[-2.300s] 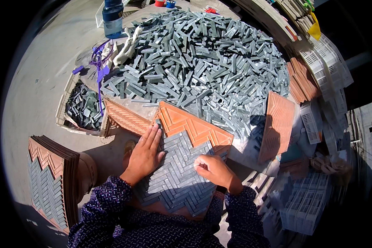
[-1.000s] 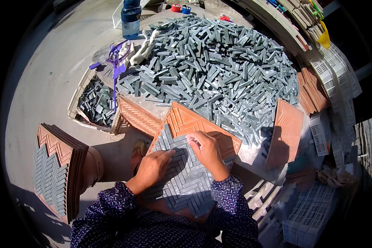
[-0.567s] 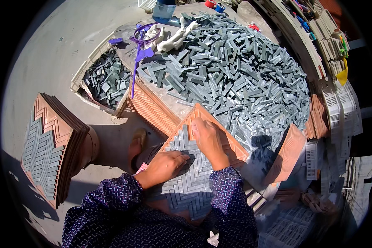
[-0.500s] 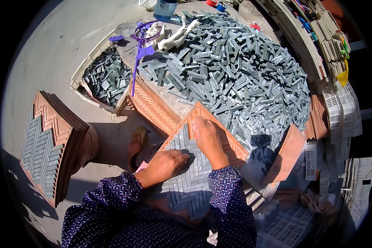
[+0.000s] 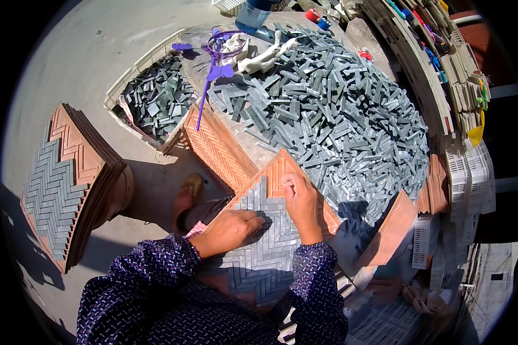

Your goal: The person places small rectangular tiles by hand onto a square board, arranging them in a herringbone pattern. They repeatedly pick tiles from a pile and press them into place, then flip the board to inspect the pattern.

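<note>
In front of me lies an orange herringbone-grooved tray (image 5: pixel 279 164), tilted like a diamond. Grey tile strips (image 5: pixel 273 244) fill much of its lower and middle part, while orange slots still show at the far corner. My left hand (image 5: pixel 230 231) rests at the left of the laid strips, its bent fingers pressed together; anything under them is hidden. Over the tray's right side, my right hand (image 5: pixel 303 205) is closed with curled fingers near the bare slots. Whether it holds a strip cannot be made out.
A big heap of loose grey strips (image 5: pixel 334 109) spreads beyond the tray. Left stands a stack of trays (image 5: pixel 69 172), its top one partly tiled. A cream crate (image 5: pixel 112 95) holds darker pieces. Near the heap are white gloves (image 5: pixel 267 59), a purple stick (image 5: pixel 203 103) and a blue bottle (image 5: pixel 251 20).
My right hand has drawn back slightly from the far slots, and its fingers have curled more. My left hand stays nearly in place. The whole view has shifted a little.
</note>
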Motion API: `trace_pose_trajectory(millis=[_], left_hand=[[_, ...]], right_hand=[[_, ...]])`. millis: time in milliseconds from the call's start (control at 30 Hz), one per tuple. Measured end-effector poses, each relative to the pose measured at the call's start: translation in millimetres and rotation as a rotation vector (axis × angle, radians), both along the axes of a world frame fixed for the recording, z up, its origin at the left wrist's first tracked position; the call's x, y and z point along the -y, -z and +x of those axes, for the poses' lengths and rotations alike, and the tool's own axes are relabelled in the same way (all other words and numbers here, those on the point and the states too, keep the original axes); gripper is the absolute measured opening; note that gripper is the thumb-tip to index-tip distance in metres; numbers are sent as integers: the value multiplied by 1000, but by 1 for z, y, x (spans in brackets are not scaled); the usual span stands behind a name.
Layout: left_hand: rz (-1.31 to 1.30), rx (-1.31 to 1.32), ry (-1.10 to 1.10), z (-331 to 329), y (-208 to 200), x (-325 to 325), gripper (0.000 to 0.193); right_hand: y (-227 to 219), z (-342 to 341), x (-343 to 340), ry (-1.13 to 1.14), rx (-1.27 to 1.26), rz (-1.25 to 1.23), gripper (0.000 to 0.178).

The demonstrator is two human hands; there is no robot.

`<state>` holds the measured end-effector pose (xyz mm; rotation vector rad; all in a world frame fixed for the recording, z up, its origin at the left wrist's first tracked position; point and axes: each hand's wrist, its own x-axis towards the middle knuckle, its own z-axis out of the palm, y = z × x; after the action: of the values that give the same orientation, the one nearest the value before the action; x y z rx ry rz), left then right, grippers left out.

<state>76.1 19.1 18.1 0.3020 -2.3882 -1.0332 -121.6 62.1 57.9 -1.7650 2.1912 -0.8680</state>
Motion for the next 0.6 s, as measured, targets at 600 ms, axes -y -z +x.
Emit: trace_pose_trajectory(millis=[600], left_hand=[[1,30,7,1,-1,-1,18]], right_hand=[[10,8,11,-57,-60,98,19]])
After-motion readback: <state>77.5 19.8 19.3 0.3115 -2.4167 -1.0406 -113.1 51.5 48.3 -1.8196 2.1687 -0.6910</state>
